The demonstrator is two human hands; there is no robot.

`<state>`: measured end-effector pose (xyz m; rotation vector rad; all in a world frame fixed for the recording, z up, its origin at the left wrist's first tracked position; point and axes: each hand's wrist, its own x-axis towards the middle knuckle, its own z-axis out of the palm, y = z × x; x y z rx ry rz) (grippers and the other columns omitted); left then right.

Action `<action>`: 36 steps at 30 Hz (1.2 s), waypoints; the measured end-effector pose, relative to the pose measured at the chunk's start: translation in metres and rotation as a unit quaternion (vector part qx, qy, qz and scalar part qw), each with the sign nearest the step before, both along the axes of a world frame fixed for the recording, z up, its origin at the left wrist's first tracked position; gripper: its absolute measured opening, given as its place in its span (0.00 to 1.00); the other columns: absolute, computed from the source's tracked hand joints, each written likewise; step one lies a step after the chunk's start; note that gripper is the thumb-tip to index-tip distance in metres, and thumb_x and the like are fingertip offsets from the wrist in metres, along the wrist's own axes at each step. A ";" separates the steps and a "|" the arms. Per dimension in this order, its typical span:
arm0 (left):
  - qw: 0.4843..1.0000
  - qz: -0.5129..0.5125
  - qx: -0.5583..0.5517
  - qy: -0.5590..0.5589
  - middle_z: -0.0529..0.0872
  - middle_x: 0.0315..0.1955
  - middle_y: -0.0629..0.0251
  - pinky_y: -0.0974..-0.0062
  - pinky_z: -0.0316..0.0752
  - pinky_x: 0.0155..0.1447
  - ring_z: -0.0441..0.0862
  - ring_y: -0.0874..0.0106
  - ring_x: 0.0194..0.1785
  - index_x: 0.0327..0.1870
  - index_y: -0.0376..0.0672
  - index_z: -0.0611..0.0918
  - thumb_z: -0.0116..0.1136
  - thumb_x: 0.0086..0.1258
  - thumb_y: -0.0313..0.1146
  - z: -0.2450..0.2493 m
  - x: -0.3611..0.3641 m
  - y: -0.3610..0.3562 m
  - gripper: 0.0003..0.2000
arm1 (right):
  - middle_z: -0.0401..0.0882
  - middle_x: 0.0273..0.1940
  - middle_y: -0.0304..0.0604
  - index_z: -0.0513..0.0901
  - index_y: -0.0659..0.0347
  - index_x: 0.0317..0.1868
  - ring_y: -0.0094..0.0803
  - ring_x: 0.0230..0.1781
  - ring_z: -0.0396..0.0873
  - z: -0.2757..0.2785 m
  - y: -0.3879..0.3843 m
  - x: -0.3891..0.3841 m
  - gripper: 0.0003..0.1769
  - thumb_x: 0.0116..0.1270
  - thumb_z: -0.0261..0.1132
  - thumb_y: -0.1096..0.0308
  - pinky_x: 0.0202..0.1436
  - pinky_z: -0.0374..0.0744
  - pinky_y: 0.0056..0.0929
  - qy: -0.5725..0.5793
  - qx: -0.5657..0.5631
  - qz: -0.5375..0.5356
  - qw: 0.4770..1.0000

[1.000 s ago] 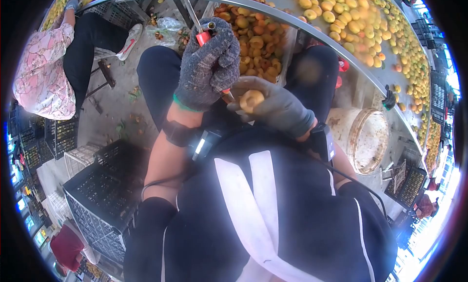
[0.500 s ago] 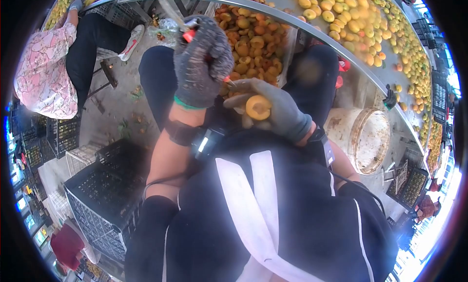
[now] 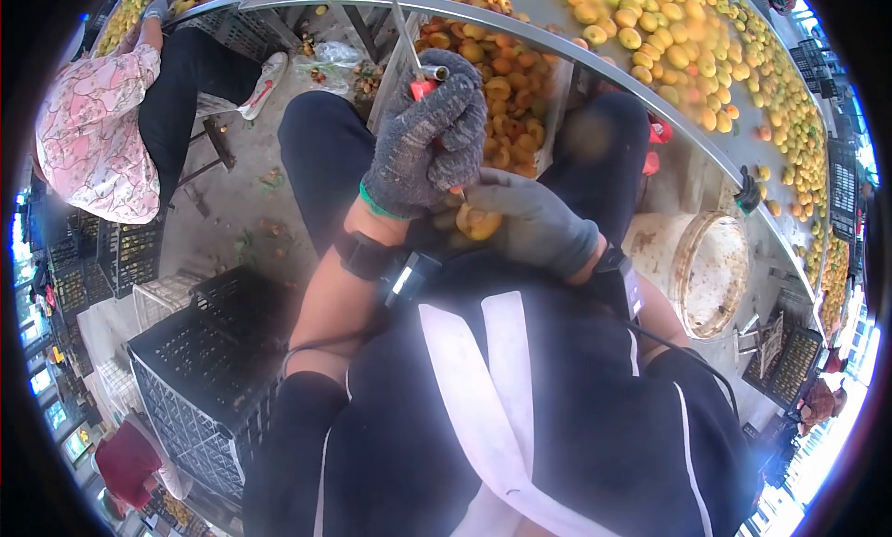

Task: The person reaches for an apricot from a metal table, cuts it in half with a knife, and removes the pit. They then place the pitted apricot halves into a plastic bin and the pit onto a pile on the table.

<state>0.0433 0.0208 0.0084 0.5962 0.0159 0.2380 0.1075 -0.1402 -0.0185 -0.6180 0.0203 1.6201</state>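
- A co-worker in a pink patterned top (image 3: 88,128) sits at the far left, apart from the person's own hands. One gloved hand reaches up to the table's left end.
- A black crate (image 3: 200,370) stands on the floor beside the person's left leg, within arm's reach.
- The left hand (image 3: 423,137), in a knitted grey glove, is a closed fist around a red-handled tool (image 3: 421,85). The metal stem rises past the table's near edge. The working tip points down at the fruit but is hidden by the fingers.
- The left wrist is bent inward with the forearm raised from the lap. This grip appears to be chosen for force and control.
- The apricot (image 3: 478,223) is over the lap, just below the left fist and touching it. Its pale flesh faces up, apparently to present that face to the tool.
- The right hand (image 3: 539,226), in a smooth grey glove, cups the apricot from the right with curled fingers. The wrist is low against the body.
- A tray of apricot halves (image 3: 506,100) sits between the knees under the table's near edge, apparently placed close to both hands.
- The table (image 3: 557,43) carries whole fruit along its right side.
- A pale bucket (image 3: 711,272) stands by the right leg.
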 end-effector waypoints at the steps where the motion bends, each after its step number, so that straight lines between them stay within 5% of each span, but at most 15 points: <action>1: 1.000 -0.014 0.019 0.013 0.70 0.19 0.72 0.83 0.57 0.14 0.61 0.81 0.12 0.47 0.47 0.77 0.54 0.75 0.31 0.001 -0.001 0.000 0.04 | 0.74 0.58 0.53 0.74 0.65 0.57 0.43 0.63 0.74 -0.002 0.001 -0.002 0.16 0.69 0.57 0.78 0.64 0.76 0.43 -0.001 0.001 0.000 1.000; 5: 0.993 0.090 0.039 0.058 0.71 0.19 0.72 0.82 0.58 0.15 0.61 0.81 0.13 0.48 0.47 0.78 0.53 0.76 0.33 0.005 0.008 -0.005 0.05 | 0.76 0.55 0.50 0.75 0.65 0.54 0.43 0.56 0.79 -0.001 0.008 -0.007 0.12 0.73 0.57 0.73 0.60 0.79 0.41 -0.113 0.023 -0.122 0.986; 7: 0.995 0.092 -0.040 0.021 0.71 0.20 0.72 0.81 0.59 0.16 0.62 0.81 0.14 0.47 0.47 0.79 0.53 0.76 0.35 0.000 0.009 0.011 0.05 | 0.77 0.55 0.49 0.75 0.65 0.55 0.43 0.55 0.80 0.004 0.009 -0.004 0.12 0.74 0.56 0.72 0.59 0.80 0.40 -0.130 0.021 -0.180 0.975; 9: 0.996 0.092 -0.006 -0.005 0.71 0.20 0.73 0.82 0.58 0.15 0.62 0.81 0.14 0.45 0.48 0.79 0.53 0.77 0.37 0.002 0.007 0.021 0.05 | 0.77 0.57 0.48 0.74 0.65 0.57 0.44 0.55 0.80 0.009 0.006 0.006 0.14 0.73 0.56 0.73 0.57 0.81 0.37 0.017 0.011 -0.212 0.977; 11: 0.993 0.105 -0.013 -0.042 0.71 0.20 0.74 0.83 0.57 0.16 0.62 0.81 0.14 0.45 0.48 0.79 0.53 0.77 0.37 0.011 0.005 0.024 0.05 | 0.75 0.59 0.48 0.73 0.65 0.59 0.43 0.57 0.79 -0.011 -0.003 0.011 0.15 0.74 0.55 0.73 0.56 0.82 0.35 0.077 0.069 -0.134 0.986; 13: 0.992 0.121 0.008 -0.021 0.69 0.19 0.74 0.83 0.57 0.16 0.61 0.81 0.14 0.41 0.49 0.77 0.54 0.77 0.38 0.022 -0.001 0.022 0.05 | 0.76 0.58 0.48 0.72 0.64 0.61 0.42 0.56 0.80 -0.007 -0.003 0.006 0.18 0.73 0.56 0.74 0.53 0.84 0.32 -0.020 0.014 -0.097 0.995; 15: 0.990 0.138 0.029 -0.004 0.68 0.19 0.74 0.83 0.57 0.16 0.62 0.82 0.14 0.37 0.51 0.75 0.54 0.77 0.40 0.026 -0.006 0.029 0.07 | 0.79 0.53 0.48 0.69 0.62 0.65 0.38 0.50 0.82 -0.008 0.003 0.012 0.23 0.71 0.59 0.74 0.46 0.84 0.25 -0.078 0.099 -0.078 0.989; 18: 0.978 0.194 0.080 0.021 0.68 0.19 0.75 0.84 0.58 0.17 0.63 0.83 0.15 0.37 0.51 0.73 0.57 0.75 0.42 0.031 -0.020 0.034 0.09 | 0.77 0.42 0.43 0.68 0.59 0.65 0.27 0.34 0.79 0.027 0.019 0.023 0.28 0.66 0.66 0.72 0.37 0.79 0.22 -0.341 -0.022 0.014 0.940; 19: 0.979 0.194 0.053 0.035 0.68 0.18 0.74 0.83 0.59 0.17 0.64 0.82 0.15 0.38 0.50 0.73 0.59 0.73 0.40 0.037 -0.024 0.033 0.08 | 0.77 0.40 0.41 0.68 0.60 0.64 0.26 0.33 0.79 0.005 0.028 0.019 0.28 0.65 0.66 0.74 0.37 0.78 0.21 -0.234 0.017 -0.059 0.970; 22: 0.976 0.205 0.059 0.028 0.69 0.18 0.73 0.83 0.60 0.16 0.65 0.80 0.15 0.39 0.49 0.74 0.60 0.73 0.38 0.034 -0.037 0.038 0.07 | 0.78 0.40 0.40 0.77 0.62 0.50 0.25 0.37 0.79 0.012 0.048 0.022 0.12 0.67 0.65 0.75 0.36 0.77 0.20 -0.262 -0.016 -0.048 0.964; 26: 0.966 0.242 0.075 0.052 0.70 0.18 0.71 0.82 0.60 0.16 0.66 0.79 0.15 0.39 0.47 0.75 0.59 0.73 0.37 0.025 -0.051 0.041 0.07 | 0.79 0.43 0.41 0.76 0.64 0.50 0.26 0.39 0.79 0.022 0.062 0.016 0.09 0.74 0.57 0.70 0.37 0.79 0.20 -0.309 0.013 0.003 0.951; 29: 0.963 0.251 0.070 0.064 0.71 0.18 0.70 0.81 0.60 0.17 0.67 0.78 0.15 0.39 0.46 0.75 0.58 0.73 0.35 0.026 -0.059 0.039 0.06 | 0.79 0.45 0.43 0.76 0.63 0.51 0.27 0.40 0.79 0.012 0.068 0.006 0.11 0.76 0.53 0.67 0.37 0.79 0.19 -0.309 0.031 0.016 0.950; 30: 0.965 0.248 0.068 0.056 0.71 0.18 0.70 0.81 0.61 0.17 0.67 0.78 0.15 0.39 0.46 0.75 0.58 0.73 0.35 0.026 -0.059 0.038 0.06 | 0.80 0.47 0.44 0.80 0.66 0.53 0.29 0.45 0.79 0.015 0.068 0.005 0.13 0.73 0.54 0.71 0.51 0.78 0.25 -0.275 0.022 0.007 0.961; 33: 0.966 0.243 0.076 0.050 0.72 0.19 0.69 0.81 0.61 0.17 0.67 0.78 0.15 0.41 0.45 0.76 0.58 0.73 0.34 0.028 -0.062 0.038 0.05 | 0.79 0.48 0.43 0.76 0.63 0.58 0.26 0.46 0.79 0.011 0.076 0.005 0.17 0.77 0.50 0.64 0.44 0.80 0.21 -0.303 0.058 0.028 0.951; 36: 0.968 0.233 0.078 0.054 0.73 0.19 0.69 0.81 0.61 0.18 0.67 0.78 0.15 0.42 0.45 0.76 0.58 0.73 0.34 0.030 -0.063 0.037 0.05 | 0.79 0.49 0.41 0.75 0.62 0.60 0.25 0.49 0.78 0.008 0.083 -0.002 0.19 0.78 0.51 0.61 0.46 0.80 0.22 -0.367 0.053 0.017 0.929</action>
